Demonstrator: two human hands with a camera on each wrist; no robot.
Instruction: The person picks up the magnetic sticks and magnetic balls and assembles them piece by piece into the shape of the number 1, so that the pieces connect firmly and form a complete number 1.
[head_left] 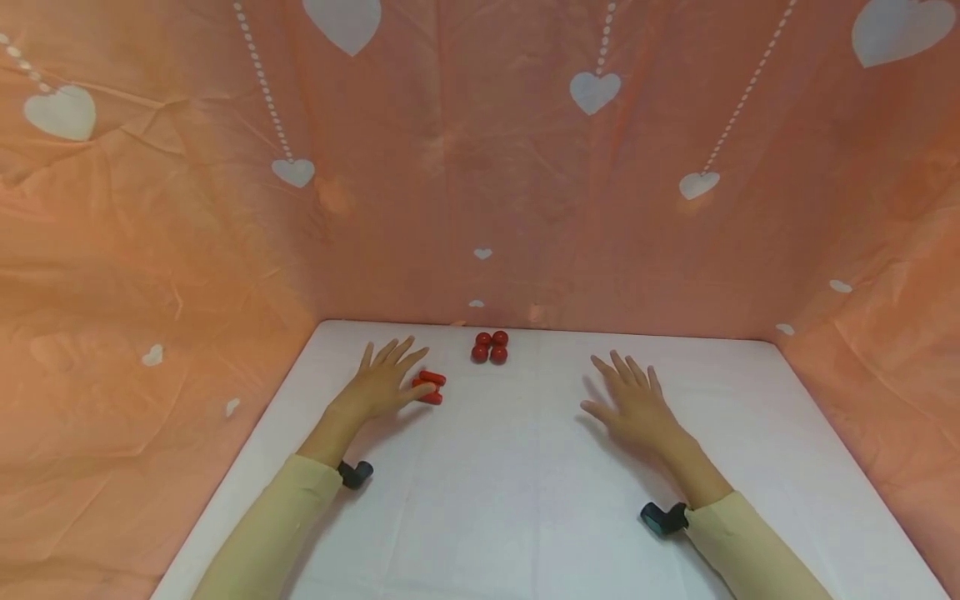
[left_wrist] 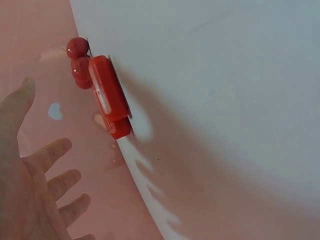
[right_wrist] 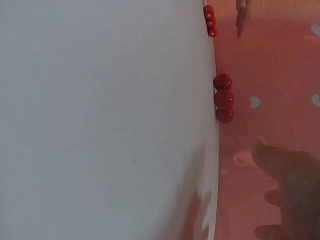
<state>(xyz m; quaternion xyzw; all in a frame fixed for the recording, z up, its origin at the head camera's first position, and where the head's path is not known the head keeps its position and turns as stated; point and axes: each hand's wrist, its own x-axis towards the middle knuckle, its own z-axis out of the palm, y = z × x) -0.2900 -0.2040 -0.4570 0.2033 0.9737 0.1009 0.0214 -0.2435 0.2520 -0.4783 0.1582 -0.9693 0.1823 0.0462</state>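
Several small red cylinders [head_left: 432, 377] lie side by side on the white table, left of the middle. My left hand [head_left: 381, 387] hovers just beside them with fingers spread, its thumb overlapping them in the head view. In the left wrist view the red cylinders [left_wrist: 109, 92] show apart from the fingers. Farther back, several shiny red balls [head_left: 491, 347] sit in a tight cluster; the right wrist view shows these balls [right_wrist: 224, 99] near the table's far edge. Over the right part of the table my right hand [head_left: 632, 403] is held with fingers spread, holding nothing.
The white table [head_left: 480, 500] reaches back to an orange-pink cloth [head_left: 510, 167] printed with white hearts, which also hangs along both sides. A small dark camera [head_left: 356, 474] is worn at the left wrist, and another dark camera [head_left: 664, 519] at the right.
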